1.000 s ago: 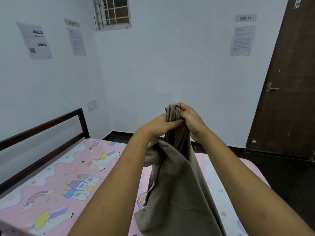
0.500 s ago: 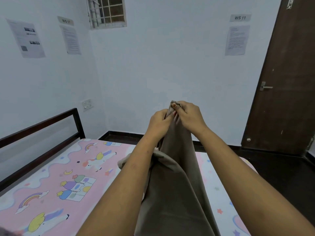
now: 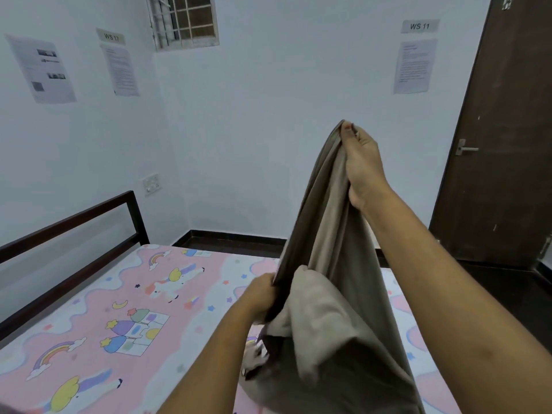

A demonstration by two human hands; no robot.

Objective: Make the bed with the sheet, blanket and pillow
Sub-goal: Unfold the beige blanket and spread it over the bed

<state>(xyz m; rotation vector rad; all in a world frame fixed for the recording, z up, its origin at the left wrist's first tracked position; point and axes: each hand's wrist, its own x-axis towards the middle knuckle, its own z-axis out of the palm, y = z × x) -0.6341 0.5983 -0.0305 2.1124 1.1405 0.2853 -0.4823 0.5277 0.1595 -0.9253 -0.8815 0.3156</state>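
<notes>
A grey-brown blanket (image 3: 328, 309) hangs bunched in front of me above the bed. My right hand (image 3: 361, 162) pinches its top corner, held high. Lower down, my left hand (image 3: 260, 294) grips the blanket's edge about level with the mattress. The bed is covered by a pink sheet (image 3: 119, 318) printed with unicorns, rainbows and stars, lying flat. No pillow shows in this view.
A dark bed frame rail (image 3: 68, 231) runs along the left wall. A brown door (image 3: 504, 144) with a metal handle stands at the right. Dark floor (image 3: 493, 291) lies beyond the bed's far end. Papers hang on the white walls.
My hands were together at the blanket's top corner. The left hand has slid down along the edge while the right hand has risen, stretching the cloth between them.
</notes>
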